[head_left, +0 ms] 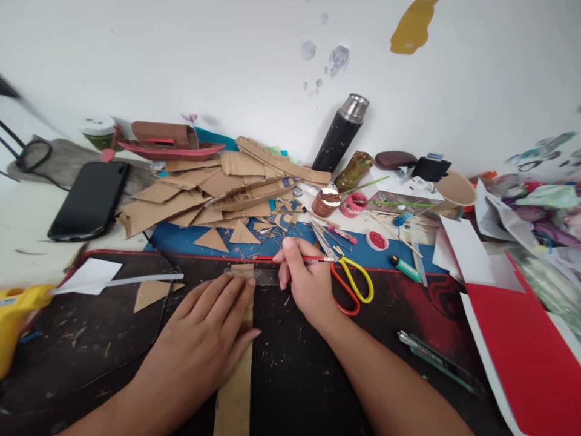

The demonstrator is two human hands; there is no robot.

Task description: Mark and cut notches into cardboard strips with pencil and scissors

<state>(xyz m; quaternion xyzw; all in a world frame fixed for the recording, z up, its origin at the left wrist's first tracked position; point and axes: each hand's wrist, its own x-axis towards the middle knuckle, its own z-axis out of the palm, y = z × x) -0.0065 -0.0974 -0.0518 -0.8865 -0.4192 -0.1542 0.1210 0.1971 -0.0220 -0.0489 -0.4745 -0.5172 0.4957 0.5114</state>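
My left hand (204, 330) lies with fingers outstretched, pressing on a long cardboard strip (233, 393) and the clear ruler (265, 277) across its far end. Part of the ruler is hidden under the fingers. Just to the right, my right hand (306, 281) is closed round a slim red pencil (313, 260), which points left above the strip's end. Scissors (349, 284) with one red and one yellow handle lie beside my right hand, partly behind it.
Cardboard scraps (190, 197) are heaped at the back near a model boat (167, 148). A black flask (338, 136) and paint jars (327, 203) stand behind my right hand. At left are a phone (88, 200) and glue gun (18, 315); at right, a utility knife (438, 360) and red folder (521, 345).
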